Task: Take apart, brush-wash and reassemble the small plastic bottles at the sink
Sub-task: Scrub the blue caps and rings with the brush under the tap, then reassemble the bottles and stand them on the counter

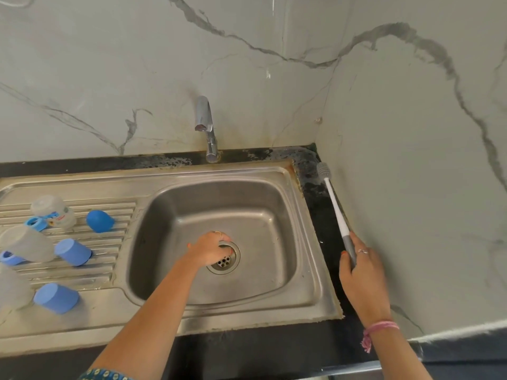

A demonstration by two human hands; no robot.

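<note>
Presently, nearest the onlooker, the person's two forearms reach out over the front edge of the steel sink (315,294). Right hand (362,272) is wrapped round the grey grip of the bottle brush (333,200), which lies along the black counter strip (318,215) beside the basin, bristle head pointing away into the wall corner; brush either being picked up or set down, cannot say which. Left hand (210,248) is down in the basin, fingers curled over the near rim of the drain (223,259); whether it pinches anything there is hidden by the knuckles, so its state is not determinable. Basin holds no bottle. To the left, on the ribbed drainboard (109,242), the bottles lie in parts: blue caps (72,252) scattered among clear bottle bodies (53,211), the nearest cap near the front edge, the others farther back, with blue rings (35,223) beside two of the bodies. So disassembly looks done. Judgement: washing step, at or between bottles. Beyond the basin the tap (204,119) shows no water running. Next move, as I read it, calls for the left hand to leave the drain and fetch a bottle body from the drainboard, right hand to lift the brush clear of the counter, and the tap to be opened.
</note>
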